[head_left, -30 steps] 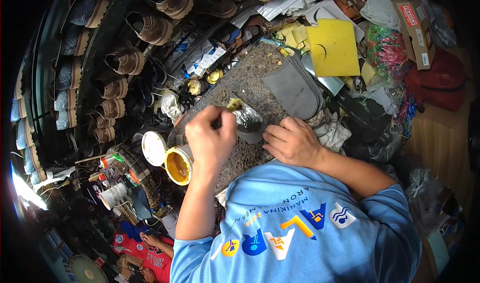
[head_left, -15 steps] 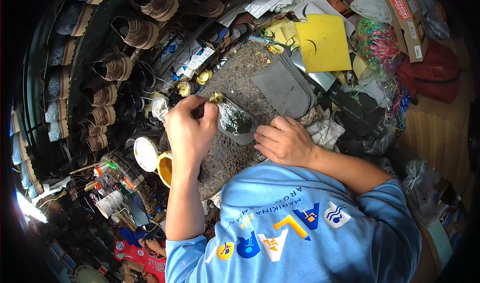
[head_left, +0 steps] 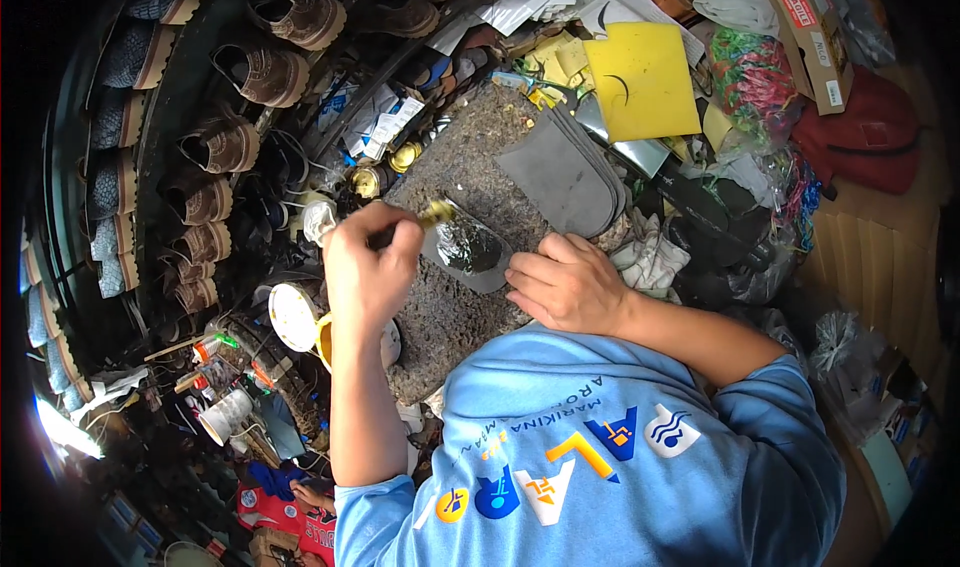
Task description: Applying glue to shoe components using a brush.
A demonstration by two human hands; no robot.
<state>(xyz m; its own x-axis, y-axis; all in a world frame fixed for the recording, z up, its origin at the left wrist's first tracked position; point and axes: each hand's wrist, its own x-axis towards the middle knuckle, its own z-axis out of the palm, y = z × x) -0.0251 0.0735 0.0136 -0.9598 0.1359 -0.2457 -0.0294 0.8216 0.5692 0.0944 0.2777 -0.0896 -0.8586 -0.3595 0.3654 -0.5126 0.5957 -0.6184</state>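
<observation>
Cluttered workshop, head view: racks of brown leather-look shoes [head_left: 268, 75] line the left side, and a rough, dark grey-brown work slab [head_left: 440, 329] occupies the centre. On the slab lies a single flat, grey, rounded sheet piece [head_left: 468, 247], its middle dark and glossy with what appears to be a wet coating, its near border dull. The left hand [head_left: 370, 267] pinches a small, yellow-smeared applicator [head_left: 437, 212], probably a brush, between thumb and forefinger; its tip is at the piece's far left edge, though contact cannot be confirmed. The right hand [head_left: 570, 287] is at the piece's near right edge, fingers bent and close together; whether they grip or merely press cannot be told. Relative to one second earlier, the left hand stands farther left of the piece, and its forearm now hides most of the yellow-rimmed tub [head_left: 324, 342] beside the round white lid [head_left: 292, 317]; the right hand remains at the edge. This suggests that coating is being worked toward the left end while the right hand steadies the piece. Far right, a stack of matching grey pieces [head_left: 560, 172] lies apart.
</observation>
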